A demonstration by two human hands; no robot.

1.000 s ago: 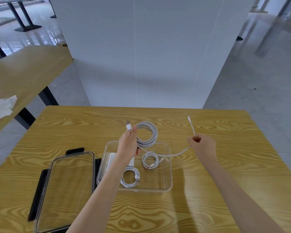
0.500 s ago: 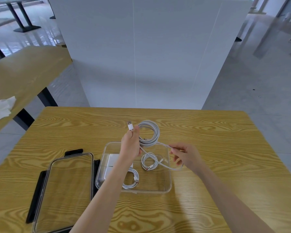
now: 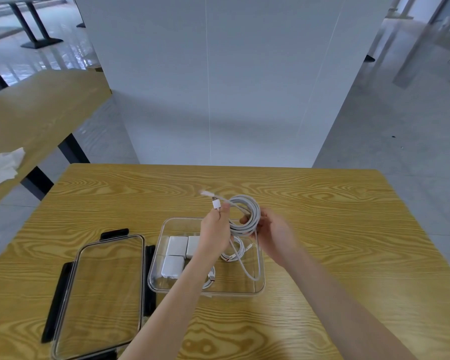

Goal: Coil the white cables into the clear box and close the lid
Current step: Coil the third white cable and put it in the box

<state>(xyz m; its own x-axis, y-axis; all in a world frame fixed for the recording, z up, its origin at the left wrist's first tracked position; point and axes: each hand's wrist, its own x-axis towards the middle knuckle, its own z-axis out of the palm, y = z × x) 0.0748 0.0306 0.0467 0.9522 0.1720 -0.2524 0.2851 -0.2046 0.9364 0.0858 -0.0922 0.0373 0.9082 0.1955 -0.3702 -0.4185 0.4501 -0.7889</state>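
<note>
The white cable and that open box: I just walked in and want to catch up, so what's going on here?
A person is winding a white cable into a coil above the clear box. The left hand pinches the end by its USB plug; the right hand grips the coil's far side. A loose loop hangs down into the box, which already holds two small coiled cables and white chargers. The lid lies off on the table, left of the box.

White cable (image 3: 247, 216) coiled, held above clear box (image 3: 260, 279); loose loop hangs into box. Two smaller coiled cables (image 3: 233, 252) inside. Lid (image 3: 102, 294) off, flat left of box.
</note>
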